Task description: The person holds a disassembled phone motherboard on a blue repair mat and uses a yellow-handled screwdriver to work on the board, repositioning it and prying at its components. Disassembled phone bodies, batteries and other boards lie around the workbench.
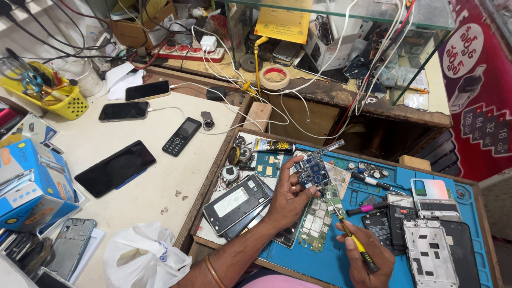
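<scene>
My left hand [288, 194] pinches a small blue circuit board [314, 170] and holds it above the blue work mat [458, 202]. My right hand [368, 250] grips a screwdriver [353, 241] with a yellow and black handle, its tip pointing up toward the green boards [320, 213] lying under the held one. A dark phone frame with a pale inner panel [237, 202] rests just left of my left wrist. A metal bangle shows on my left forearm.
Phone backs, a battery and a bare chassis [429, 248] lie on the mat's right side. A glue tube [272, 145] lies at the mat's top. On the white table: several phones, a keypad handset [181, 136], a yellow basket [53, 96], a white bag [144, 261].
</scene>
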